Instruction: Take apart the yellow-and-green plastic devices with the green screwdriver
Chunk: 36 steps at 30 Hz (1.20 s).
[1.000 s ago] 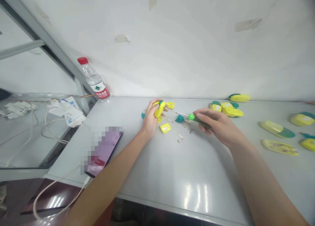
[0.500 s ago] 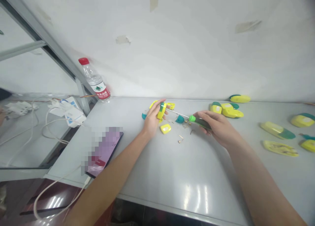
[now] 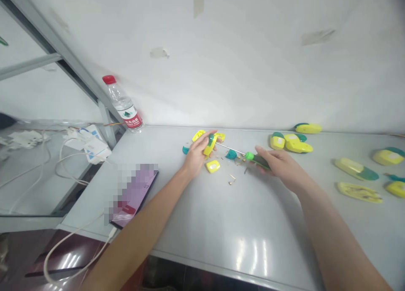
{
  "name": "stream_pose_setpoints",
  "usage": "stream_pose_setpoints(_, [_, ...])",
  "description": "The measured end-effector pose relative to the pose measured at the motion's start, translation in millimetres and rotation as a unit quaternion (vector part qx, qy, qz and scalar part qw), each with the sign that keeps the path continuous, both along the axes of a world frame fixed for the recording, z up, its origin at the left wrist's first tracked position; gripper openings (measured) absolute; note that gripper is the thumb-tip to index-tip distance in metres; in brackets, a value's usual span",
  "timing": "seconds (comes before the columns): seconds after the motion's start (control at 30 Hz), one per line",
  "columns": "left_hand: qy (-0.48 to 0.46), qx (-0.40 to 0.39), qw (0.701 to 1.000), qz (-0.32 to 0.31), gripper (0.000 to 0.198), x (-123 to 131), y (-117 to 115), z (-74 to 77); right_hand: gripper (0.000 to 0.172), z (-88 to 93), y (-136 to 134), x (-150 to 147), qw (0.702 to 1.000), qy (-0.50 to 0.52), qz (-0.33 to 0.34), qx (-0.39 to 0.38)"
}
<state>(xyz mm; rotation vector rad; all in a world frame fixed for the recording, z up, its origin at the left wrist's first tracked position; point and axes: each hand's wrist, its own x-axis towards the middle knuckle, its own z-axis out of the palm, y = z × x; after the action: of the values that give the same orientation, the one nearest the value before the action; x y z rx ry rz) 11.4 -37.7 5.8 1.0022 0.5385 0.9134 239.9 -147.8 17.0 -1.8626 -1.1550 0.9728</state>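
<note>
My left hand [image 3: 196, 156] is closed around a small yellow and green plastic casing [image 3: 210, 145], held up on its edge above the table. In my right hand [image 3: 278, 162] is a screwdriver [image 3: 257, 159] with a green and black handle, gripped from the right. Its thin metal shaft points left and the tip meets the casing's side; the exact contact is too small to make out. Below the casing lies a yellow part with a pale patch [image 3: 213, 166]. A teal piece [image 3: 230, 154] and small metal bits [image 3: 232, 180] lie under and near the shaft.
Several yellow and green casings [image 3: 299, 145] lie to the right, with an opened yellow shell [image 3: 360, 192] among them. A water bottle [image 3: 128, 109] leans at the wall on the left. A phone [image 3: 136, 198] with a cable and a white power strip [image 3: 95, 144] are also left.
The casing in my left hand has tilted and shifted slightly right. The screwdriver has moved a little right and down with it, and the right-hand fingers have shifted on the handle.
</note>
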Motion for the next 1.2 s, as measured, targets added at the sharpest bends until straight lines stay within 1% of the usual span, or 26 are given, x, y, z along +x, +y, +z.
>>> stream_pose_setpoints(0.07, [-0.006, -0.009, 1.0, -0.003, 0.041, -1, 1, -0.7, 0.071, -1.2, 0, 1, 0.999, -0.049, 0.009, 0.018])
stream_pose_setpoints(0.2, [-0.01, -0.026, 0.999, -0.018, 0.045, -1, 0, -1.2, 0.07, -1.1, 0, 1, 0.987, -0.141, 0.004, 0.073])
stream_pose_setpoints(0.3, [-0.012, -0.03, 0.999, -0.022, 0.044, -1, -1, -1.9, 0.067, 1.7, 1, -1, 0.98, -0.17, -0.005, 0.102])
stream_pose_setpoints(0.37, [-0.015, -0.026, 0.999, -0.018, 0.043, -1, 0, -2.8, 0.064, 4.8, 0, -3, 0.981, -0.161, 0.011, 0.109])
stream_pose_setpoints(0.43, [-0.014, -0.022, 1.0, -0.008, 0.044, -1, 1, -3.9, 0.063, 8.6, -1, -6, 0.986, -0.134, 0.035, 0.096])
stream_pose_setpoints(0.5, [-0.005, -0.019, 1.0, 0.003, 0.045, -1, 2, -4.8, 0.062, 12.4, -2, -9, 0.991, -0.104, 0.061, 0.063])
stream_pose_setpoints(0.6, [0.004, -0.018, 1.0, 0.008, 0.045, -1, 3, -5.4, 0.068, 16.9, -4, -11, 0.992, -0.063, 0.108, 0.009])
stream_pose_setpoints(0.7, [-0.002, -0.011, 1.0, 0.005, 0.047, -1, 2, -4.8, 0.072, 18.8, -4, -12, 0.992, -0.038, 0.118, -0.021])
stream_pose_setpoints(0.77, [-0.004, -0.006, 1.0, 0.006, 0.048, -1, 1, -4.4, 0.07, 18.8, -3, -13, 0.993, -0.042, 0.113, -0.01])
stream_pose_setpoints(0.87, [-0.006, -0.005, 1.0, 0.012, 0.048, 0, 0, -4.1, 0.068, 17.3, -2, -14, 0.991, -0.061, 0.112, 0.028])
stream_pose_setpoints(1.07, [-0.003, -0.002, 1.0, 0.023, 0.05, 0, 1, -1.6, 0.065, 15.8, -2, -13, 0.986, -0.075, 0.138, 0.057])
stream_pose_setpoints(1.2, [0.019, 0.025, 0.999, 0.026, 0.054, 0, 1, -2.4, 0.061, 8.8, 0, -7, 0.978, -0.113, 0.14, 0.101])
